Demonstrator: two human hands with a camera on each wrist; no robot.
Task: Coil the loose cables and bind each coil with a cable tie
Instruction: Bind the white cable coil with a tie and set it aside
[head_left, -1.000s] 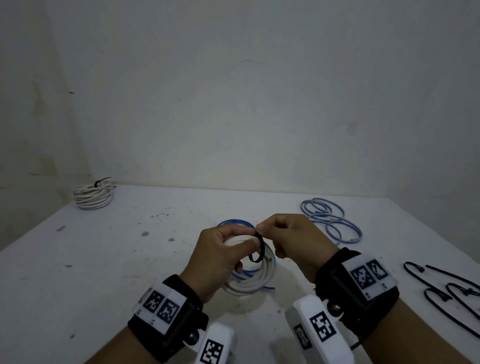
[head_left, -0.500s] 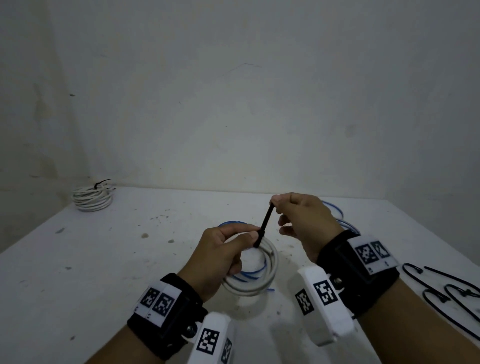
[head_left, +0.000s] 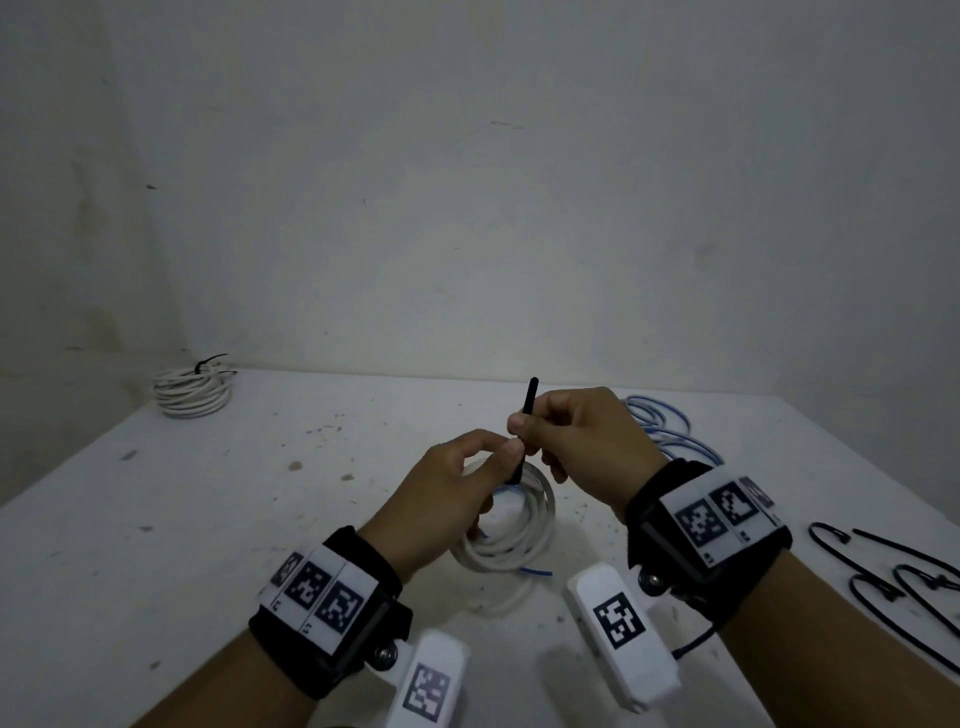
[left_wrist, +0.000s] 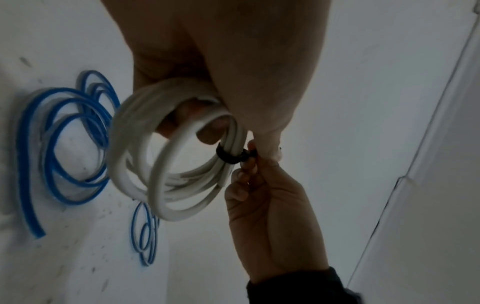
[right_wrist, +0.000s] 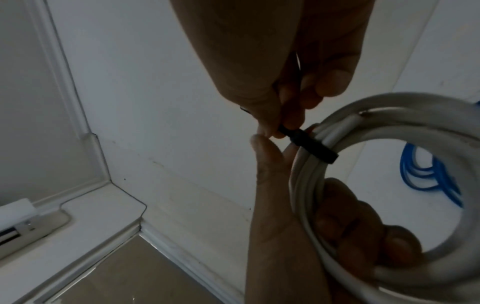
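Note:
My left hand (head_left: 457, 488) holds a white cable coil (head_left: 524, 535) above the table, fingers curled through its ring (left_wrist: 182, 123). A black cable tie (left_wrist: 230, 157) is looped tightly round the coil's strands (right_wrist: 315, 147). My right hand (head_left: 576, 441) pinches the tie's tail, which sticks up above the thumb and fingers (head_left: 530, 397). A loose blue cable (head_left: 670, 431) lies on the table behind the right hand, also in the left wrist view (left_wrist: 67, 144).
A bound white coil (head_left: 189, 392) sits at the table's far left corner by the wall. Several black cable ties (head_left: 893, 577) lie at the right edge. The white table (head_left: 208, 519) is speckled with dirt.
The tie was an open loop beside the coil; my right hand pulled its tail up and away, drawing the loop tight round the strands. The left hand kept hold of the coil.

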